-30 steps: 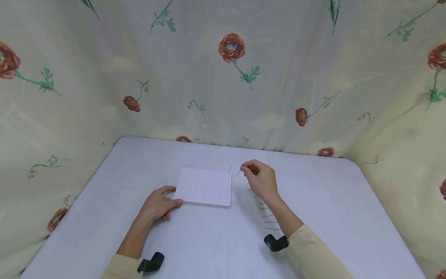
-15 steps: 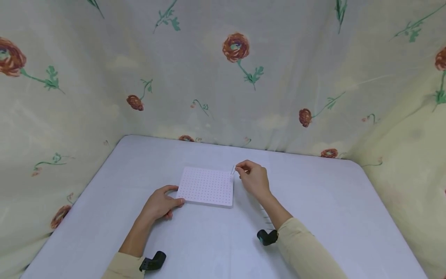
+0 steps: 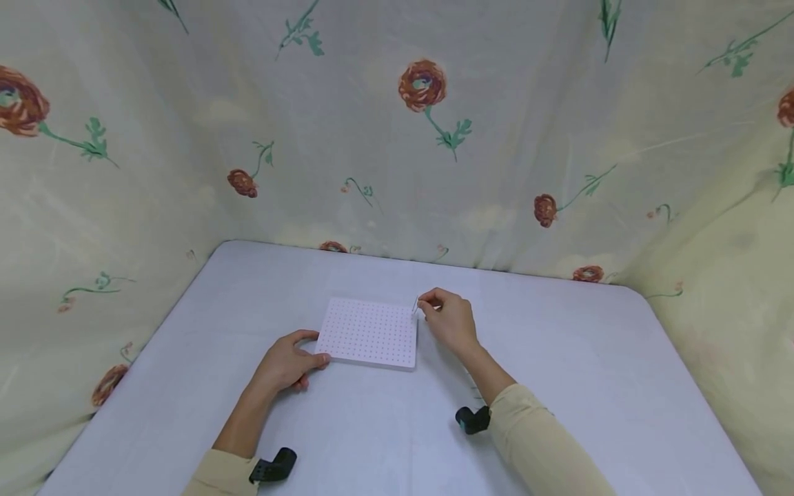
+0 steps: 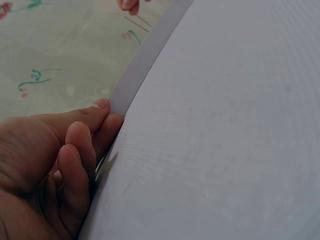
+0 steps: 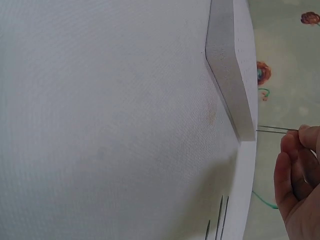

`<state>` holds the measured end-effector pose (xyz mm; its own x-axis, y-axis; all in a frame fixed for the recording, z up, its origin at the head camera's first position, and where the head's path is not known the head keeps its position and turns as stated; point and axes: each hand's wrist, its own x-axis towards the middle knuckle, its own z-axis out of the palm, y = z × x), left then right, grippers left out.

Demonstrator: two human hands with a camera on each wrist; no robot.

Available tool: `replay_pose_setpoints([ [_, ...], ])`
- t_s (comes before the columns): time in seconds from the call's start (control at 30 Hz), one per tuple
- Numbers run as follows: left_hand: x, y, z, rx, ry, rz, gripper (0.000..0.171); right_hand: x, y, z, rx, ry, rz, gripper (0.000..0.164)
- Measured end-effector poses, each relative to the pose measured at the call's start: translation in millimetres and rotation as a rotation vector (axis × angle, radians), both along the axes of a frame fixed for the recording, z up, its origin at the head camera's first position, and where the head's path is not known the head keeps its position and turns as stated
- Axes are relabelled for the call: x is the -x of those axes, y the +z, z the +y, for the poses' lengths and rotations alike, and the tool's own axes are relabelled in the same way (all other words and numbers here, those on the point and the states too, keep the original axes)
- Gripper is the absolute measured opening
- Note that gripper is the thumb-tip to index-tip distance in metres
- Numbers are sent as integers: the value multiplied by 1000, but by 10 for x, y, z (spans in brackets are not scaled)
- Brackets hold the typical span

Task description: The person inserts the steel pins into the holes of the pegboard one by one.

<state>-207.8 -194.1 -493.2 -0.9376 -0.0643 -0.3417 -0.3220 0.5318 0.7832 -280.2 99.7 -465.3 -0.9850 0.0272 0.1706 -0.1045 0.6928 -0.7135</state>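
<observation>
A white pegboard (image 3: 367,333) with rows of small holes lies flat on the table. My left hand (image 3: 285,362) grips its near left corner between thumb and fingers, also seen in the left wrist view, where the fingers (image 4: 80,145) press on the board's side (image 4: 137,70). At the far right corner, one thin dark pin stands upright in the board. My right hand (image 3: 451,324) pinches a second pin (image 5: 275,127) by its upper end, close beside the standing pin (image 5: 270,132). Whether the held pin's tip is inside a hole cannot be told.
Several more thin pins (image 5: 219,220) lie in a row on the white table (image 3: 558,358) right of the board, mostly hidden under my right forearm in the head view. A flowered curtain (image 3: 347,124) surrounds the table's back and sides.
My right hand has moved left and slightly down with its pin, from beside the board to its far right corner. The left hand keeps its hold on the board.
</observation>
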Motion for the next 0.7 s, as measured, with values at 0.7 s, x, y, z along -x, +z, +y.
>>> replay_pose_setpoints([
  [0.7,4,-4,-13,-25,-4,-22,67,13,-13,-46,-19,9,-3,9],
])
